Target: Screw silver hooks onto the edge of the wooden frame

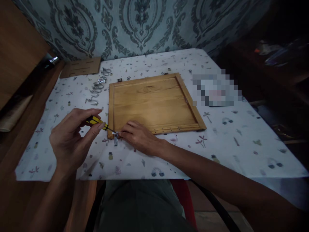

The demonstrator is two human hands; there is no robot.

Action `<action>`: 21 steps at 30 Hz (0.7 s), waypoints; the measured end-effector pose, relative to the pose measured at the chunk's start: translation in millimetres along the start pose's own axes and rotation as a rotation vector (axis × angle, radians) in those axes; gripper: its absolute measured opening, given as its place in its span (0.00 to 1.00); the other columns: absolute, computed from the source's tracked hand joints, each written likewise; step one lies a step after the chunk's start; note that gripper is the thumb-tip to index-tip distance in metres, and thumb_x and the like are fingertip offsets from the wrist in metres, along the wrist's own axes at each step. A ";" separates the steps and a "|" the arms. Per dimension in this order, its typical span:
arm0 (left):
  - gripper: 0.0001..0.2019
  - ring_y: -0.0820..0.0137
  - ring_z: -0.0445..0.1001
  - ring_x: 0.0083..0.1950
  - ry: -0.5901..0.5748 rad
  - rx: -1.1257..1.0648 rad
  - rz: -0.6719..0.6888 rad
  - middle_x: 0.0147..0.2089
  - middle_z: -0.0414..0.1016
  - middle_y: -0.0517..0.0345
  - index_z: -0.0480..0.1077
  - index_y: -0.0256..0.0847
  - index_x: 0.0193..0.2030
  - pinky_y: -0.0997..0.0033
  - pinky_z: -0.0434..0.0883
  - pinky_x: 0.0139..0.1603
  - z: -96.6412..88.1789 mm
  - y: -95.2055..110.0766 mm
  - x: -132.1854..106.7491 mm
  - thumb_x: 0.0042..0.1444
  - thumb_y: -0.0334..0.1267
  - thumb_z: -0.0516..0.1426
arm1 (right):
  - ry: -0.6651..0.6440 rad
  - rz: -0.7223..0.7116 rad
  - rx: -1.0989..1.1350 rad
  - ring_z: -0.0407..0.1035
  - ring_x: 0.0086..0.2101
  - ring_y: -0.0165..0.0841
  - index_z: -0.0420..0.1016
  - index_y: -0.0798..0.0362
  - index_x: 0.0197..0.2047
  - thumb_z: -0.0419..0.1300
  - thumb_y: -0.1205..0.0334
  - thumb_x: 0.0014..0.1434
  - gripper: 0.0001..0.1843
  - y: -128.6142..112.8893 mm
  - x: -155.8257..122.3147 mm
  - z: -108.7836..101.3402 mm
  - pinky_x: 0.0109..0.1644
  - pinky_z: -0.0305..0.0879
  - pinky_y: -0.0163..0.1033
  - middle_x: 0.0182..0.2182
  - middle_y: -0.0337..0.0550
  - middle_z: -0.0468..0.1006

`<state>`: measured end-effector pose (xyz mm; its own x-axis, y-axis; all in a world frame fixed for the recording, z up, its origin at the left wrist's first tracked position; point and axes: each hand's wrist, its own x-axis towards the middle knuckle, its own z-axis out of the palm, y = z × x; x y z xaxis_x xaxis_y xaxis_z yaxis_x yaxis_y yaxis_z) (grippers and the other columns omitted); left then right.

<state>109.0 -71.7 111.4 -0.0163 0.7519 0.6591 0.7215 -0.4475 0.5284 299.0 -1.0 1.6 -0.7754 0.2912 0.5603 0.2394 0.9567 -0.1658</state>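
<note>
My left hand (74, 137) is closed around the handle of a yellow-and-black screwdriver (96, 120). The shaft slants down to the right, and its tip meets a small shiny metal fitting (116, 138) at the near left corner of a wooden framed panel (149, 103). This fitting, perhaps a latch or hinge, hangs partly over the panel's near edge. From the right, my right hand (138, 137) lies along that edge with its fingertips closed at the fitting, seeming to pinch it. Those fingertips partly hide how it sits, and no screw can be made out.
Several curved metal fittings (96, 87) lie in a row left of the panel. Behind them is a cardboard piece (80, 67). A blurred-out item (214, 91) rests at the right. The patterned tablecloth (193, 161) covers the table, which stands against a curtain (142, 25).
</note>
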 end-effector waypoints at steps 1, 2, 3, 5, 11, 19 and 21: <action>0.16 0.72 0.78 0.38 -0.004 0.002 -0.003 0.38 0.80 0.65 0.79 0.54 0.51 0.69 0.78 0.37 -0.2 -0.2 0.7 0.57 0.32 0.67 | 0.004 0.002 0.000 0.64 0.39 0.36 0.78 0.58 0.42 0.51 0.66 0.73 0.14 -0.1 -0.1 0.6 0.43 0.64 0.43 0.38 0.48 0.78; 0.18 0.72 0.79 0.39 -0.013 -0.004 -0.015 0.40 0.81 0.65 0.79 0.56 0.52 0.68 0.78 0.40 -0.6 -0.4 0.9 0.58 0.31 0.67 | 0.010 0.006 0.001 0.65 0.40 0.37 0.78 0.58 0.42 0.52 0.66 0.73 0.14 -0.3 -0.1 1.0 0.43 0.64 0.43 0.38 0.47 0.78; 0.19 0.71 0.79 0.40 -0.019 -0.018 -0.028 0.42 0.81 0.65 0.78 0.58 0.54 0.66 0.79 0.42 -1.1 -0.4 0.9 0.58 0.31 0.66 | 0.011 0.011 0.004 0.65 0.40 0.37 0.78 0.59 0.42 0.53 0.66 0.73 0.13 -0.4 -0.1 1.1 0.43 0.65 0.43 0.38 0.47 0.78; 0.22 0.69 0.80 0.43 -0.041 -0.059 -0.084 0.45 0.82 0.65 0.76 0.60 0.56 0.62 0.80 0.47 -1.9 0.1 0.0 0.60 0.30 0.65 | 0.003 0.012 0.014 0.65 0.40 0.37 0.78 0.59 0.42 0.53 0.66 0.72 0.12 -0.8 -0.2 0.3 0.44 0.65 0.43 0.39 0.47 0.79; 0.17 0.68 0.80 0.42 -0.035 -0.046 -0.079 0.43 0.81 0.63 0.78 0.54 0.53 0.63 0.79 0.42 1.0 0.9 -1.7 0.59 0.32 0.65 | -0.013 0.012 0.023 0.65 0.41 0.38 0.78 0.60 0.43 0.55 0.67 0.71 0.11 -1.0 -0.3 -3.1 0.44 0.65 0.43 0.39 0.47 0.79; 0.14 0.66 0.80 0.42 -0.042 0.019 -0.115 0.42 0.81 0.66 0.77 0.60 0.53 0.59 0.81 0.43 -1.5 2.8 0.4 0.61 0.38 0.64 | -0.048 0.024 0.046 0.65 0.41 0.37 0.78 0.57 0.44 0.51 0.66 0.73 0.13 -1.4 1.0 -3.7 0.46 0.65 0.44 0.40 0.48 0.78; 0.15 0.64 0.81 0.44 -0.053 -0.001 -0.155 0.43 0.81 0.67 0.76 0.61 0.54 0.56 0.81 0.47 -2.3 4.2 -0.2 0.62 0.39 0.63 | -0.052 0.028 0.052 0.65 0.42 0.37 0.78 0.58 0.44 0.51 0.66 0.73 0.13 -1.4 1.0 -3.6 0.46 0.65 0.44 0.40 0.49 0.78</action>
<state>110.4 -74.9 114.7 -0.0909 0.8367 0.5400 0.7122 -0.3244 0.6225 299.9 -2.1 5.3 -0.7984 0.3163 0.5124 0.2314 0.9468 -0.2238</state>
